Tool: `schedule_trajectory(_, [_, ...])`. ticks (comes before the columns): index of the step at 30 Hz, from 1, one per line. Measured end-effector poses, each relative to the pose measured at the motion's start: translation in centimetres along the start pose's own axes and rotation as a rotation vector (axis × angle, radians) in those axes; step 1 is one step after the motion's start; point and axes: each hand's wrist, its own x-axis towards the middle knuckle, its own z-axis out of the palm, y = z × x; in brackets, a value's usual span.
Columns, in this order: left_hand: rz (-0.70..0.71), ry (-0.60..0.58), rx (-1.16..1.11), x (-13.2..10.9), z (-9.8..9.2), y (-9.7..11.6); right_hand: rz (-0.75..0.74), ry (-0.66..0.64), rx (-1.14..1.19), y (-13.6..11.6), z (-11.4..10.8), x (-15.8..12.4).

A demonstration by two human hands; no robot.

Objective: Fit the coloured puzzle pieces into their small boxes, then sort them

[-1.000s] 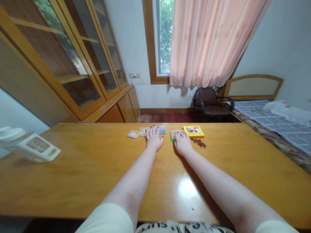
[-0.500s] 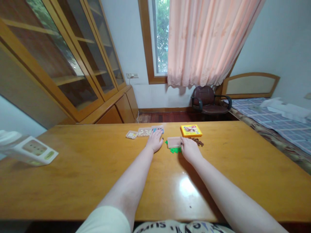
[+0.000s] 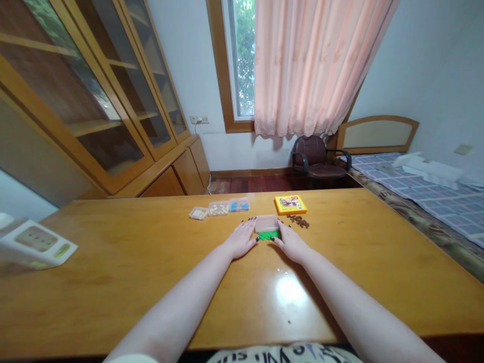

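Hands (image 3: 241, 241) have drawn together; green pieces (image 3: 267, 235) lie between.

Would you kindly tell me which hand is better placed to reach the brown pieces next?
Probably the right hand: the brown pieces lie just beyond it, in front of the yellow box. The left hand is farther off, at the opposite side of the container.
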Motion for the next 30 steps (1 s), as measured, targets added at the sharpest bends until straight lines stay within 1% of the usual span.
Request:
schedule_trajectory(4, [-0.015,-0.044,0.008,-2.0,0.0,1.1,0.013,-0.023,-0.037,-0.8,0.6,-2.4])
schedule_trajectory(7, [-0.02,-0.052,0.018,-3.2,0.1,1.8,0.002,-0.036,-0.031,-1.5,0.9,-3.6])
schedule_trajectory(10, [-0.057,-0.039,0.03,-4.1,0.4,2.5,0.002,-0.062,-0.024,-2.1,0.7,-3.7])
schedule_trajectory(14, [-0.105,0.024,0.042,-5.2,0.5,3.5,0.011,-0.102,-0.07,-2.7,0.1,-3.6])
schedule_trajectory(19, [-0.115,0.034,0.02,-6.5,0.8,4.4,0.028,-0.132,-0.062,-3.4,0.1,-5.1])
schedule_trajectory(22, [-0.106,0.007,0.012,-6.7,1.3,4.9,-0.02,-0.165,-0.042,-4.2,0.3,-5.9])
schedule_trajectory(25, [-0.103,-0.024,0.024,-6.4,1.4,5.3,-0.075,-0.2,-0.026,-4.8,0.3,-5.6])
schedule_trajectory(27, [-0.091,-0.013,0.03,-6.2,1.0,5.6,-0.084,-0.217,-0.039,-5.0,0.1,-5.0])
schedule_trajectory(30, [-0.1,0.053,0.049,-5.8,-0.4,5.4,-0.069,-0.219,-0.071,-5.1,-0.3,-4.6])
